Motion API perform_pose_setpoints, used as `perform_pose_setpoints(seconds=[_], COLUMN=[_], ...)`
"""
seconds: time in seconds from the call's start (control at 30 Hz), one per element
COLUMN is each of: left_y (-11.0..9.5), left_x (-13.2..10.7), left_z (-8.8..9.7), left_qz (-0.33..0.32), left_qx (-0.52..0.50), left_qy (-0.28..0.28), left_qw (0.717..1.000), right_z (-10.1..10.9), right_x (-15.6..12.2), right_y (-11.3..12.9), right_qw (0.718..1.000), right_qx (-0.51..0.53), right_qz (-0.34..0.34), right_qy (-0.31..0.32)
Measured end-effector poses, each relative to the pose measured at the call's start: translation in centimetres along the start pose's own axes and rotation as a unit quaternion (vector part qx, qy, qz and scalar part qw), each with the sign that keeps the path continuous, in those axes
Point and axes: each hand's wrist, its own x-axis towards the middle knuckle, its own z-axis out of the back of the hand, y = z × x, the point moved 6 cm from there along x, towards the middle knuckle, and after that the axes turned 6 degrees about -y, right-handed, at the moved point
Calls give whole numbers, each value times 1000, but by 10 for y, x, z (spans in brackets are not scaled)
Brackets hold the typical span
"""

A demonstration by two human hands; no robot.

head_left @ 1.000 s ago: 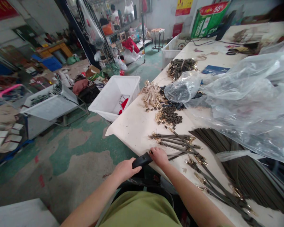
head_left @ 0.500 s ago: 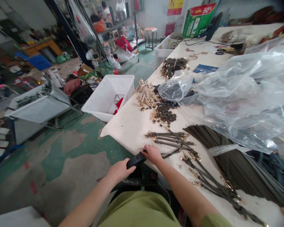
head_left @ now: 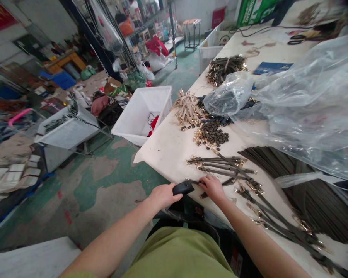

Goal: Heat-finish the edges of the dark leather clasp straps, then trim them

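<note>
Now the hands stand more apart at six o'clock: left hand (head_left: 163,196) is closed around a black plastic piece (head_left: 183,187), right hand (head_left: 211,189) presses on a dark strap (head_left: 195,182), pinching or not, I cannot tell.

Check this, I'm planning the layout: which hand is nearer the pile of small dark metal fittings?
Right. The right hand is at the bench edge, with straps between it and the pile; the left hand is farther off, past the edge.

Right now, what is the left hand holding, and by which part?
The left hand grips a black-handled tool by its black handle; the tool's exact kind cannot be told.
</note>
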Motion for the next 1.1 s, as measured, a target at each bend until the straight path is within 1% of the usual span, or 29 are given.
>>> perform_pose_setpoints(seconds=[0.13,0.23,0.3,0.4,0.5,0.57,0.73,0.83,0.9,0.97,1.0,1.1], left_y=[-15,-21,-21,-26,-40,-47,-54,-65,-69,-61,-53,-18], left_x=[20,36,41,43,45,47,47,49,49,48,48,51], left_z=[4,12,16,17,16,15,19,19,20,25,27,37], left_qz=[-13,2,10,3,-34,-55,-55,-79,-97,-112,-117,-135], left_qx=[32,48,54,64,80,96,135,148,148,142,139,123], left_qy=[-12,-10,-1,2,0,12,14,24,31,24,18,3], left_qw=[999,999,998,998,996,994,989,986,984,983,983,983], right_z=[5,2,-1,-5,-6,-5,-3,-1,0,2,3,4], right_x=[3,3,1,-1,-2,-2,0,-2,-4,-5,-6,-6], right_y=[3,-1,-4,-7,-9,-11,-13,-12,-11,-8,-7,-4], right_qw=[999,999,998,998,998,998,998,998,997,997,996,994], right_qx=[-38,-33,-31,-27,-7,11,21,23,24,23,22,22], right_qz=[5,-22,-43,-56,-58,-58,-52,-55,-66,-77,-83,-104], right_qy=[12,22,18,10,-2,-3,8,-3,-9,-15,-20,-32])
